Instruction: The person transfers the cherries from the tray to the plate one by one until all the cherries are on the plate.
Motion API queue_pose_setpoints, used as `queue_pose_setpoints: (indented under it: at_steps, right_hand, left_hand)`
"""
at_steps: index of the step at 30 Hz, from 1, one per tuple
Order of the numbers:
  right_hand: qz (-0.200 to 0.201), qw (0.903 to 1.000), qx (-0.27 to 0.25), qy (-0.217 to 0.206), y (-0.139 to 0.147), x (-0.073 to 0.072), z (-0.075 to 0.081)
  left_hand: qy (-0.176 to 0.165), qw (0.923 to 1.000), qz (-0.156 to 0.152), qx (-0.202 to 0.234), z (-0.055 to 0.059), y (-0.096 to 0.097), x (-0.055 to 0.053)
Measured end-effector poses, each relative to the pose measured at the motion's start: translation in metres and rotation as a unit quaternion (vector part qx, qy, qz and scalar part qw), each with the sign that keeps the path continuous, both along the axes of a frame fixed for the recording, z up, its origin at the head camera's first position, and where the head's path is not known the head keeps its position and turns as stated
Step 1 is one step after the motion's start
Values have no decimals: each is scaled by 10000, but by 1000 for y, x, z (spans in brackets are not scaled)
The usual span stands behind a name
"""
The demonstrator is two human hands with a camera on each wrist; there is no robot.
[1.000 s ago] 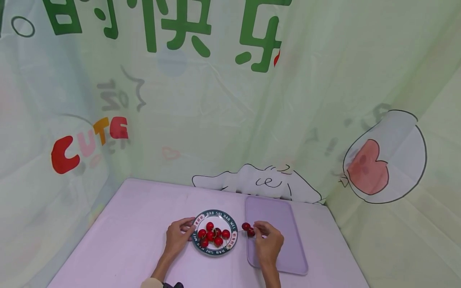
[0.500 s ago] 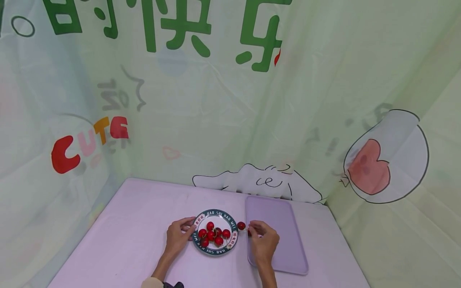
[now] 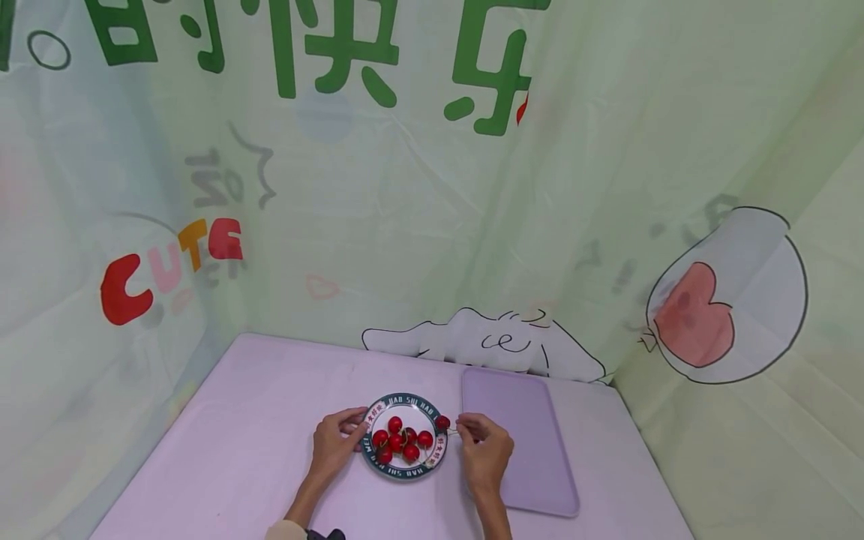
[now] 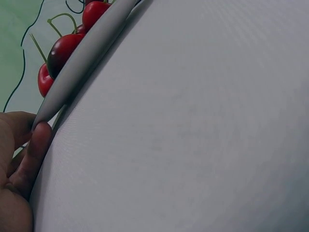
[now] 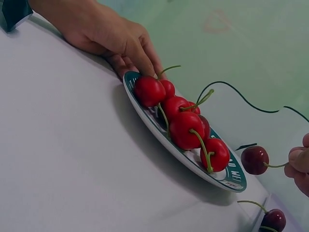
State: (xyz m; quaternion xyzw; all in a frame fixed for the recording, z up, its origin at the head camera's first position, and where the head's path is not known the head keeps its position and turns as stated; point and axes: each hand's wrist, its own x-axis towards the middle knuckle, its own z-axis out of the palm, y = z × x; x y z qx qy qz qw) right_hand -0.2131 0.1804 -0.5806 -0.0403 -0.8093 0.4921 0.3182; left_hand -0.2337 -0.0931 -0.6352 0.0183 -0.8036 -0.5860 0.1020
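A plate with a dark green lettered rim holds several red cherries. My left hand pinches its left rim; in the left wrist view, the fingers lie at the plate's edge. My right hand pinches a dark red cherry by its stem, at the plate's right rim. The right wrist view shows this held cherry just beyond the rim. Another dark cherry appears there at the lower edge, by the tray; in the head view my right hand hides that spot.
The lilac tray lies right of the plate, partly under my right hand. A pale tablecloth covers the table. Printed curtains stand behind and at both sides.
My right hand has moved left, bringing the held cherry from the tray's left edge to the plate's rim. A second dark cherry beside it is now hidden in the head view. The left hand stays put.
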Motion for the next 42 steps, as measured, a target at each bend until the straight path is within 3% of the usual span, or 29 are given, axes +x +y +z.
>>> queue_pose_setpoints:
  at_steps: [7, 14, 30, 37, 42]
  right_hand:
    - [113, 9994, 197, 265, -9, 5, 7]
    - [120, 9998, 176, -65, -16, 3, 6]
    - [301, 9993, 164, -160, -25, -6, -5]
    - [351, 9992, 145, -111, -29, -6, -4]
    - [322, 9989, 160, -295, -31, -5, -4]
  left_hand:
    - [27, 10000, 10, -45, 2, 0, -1]
    - [14, 10000, 9, -39, 4, 0, 1]
    - [-39, 10000, -10, 17, 2, 0, 2]
    - [1, 9999, -46, 106, 2, -1, 1]
    - [-39, 10000, 6, 45, 0, -1, 0]
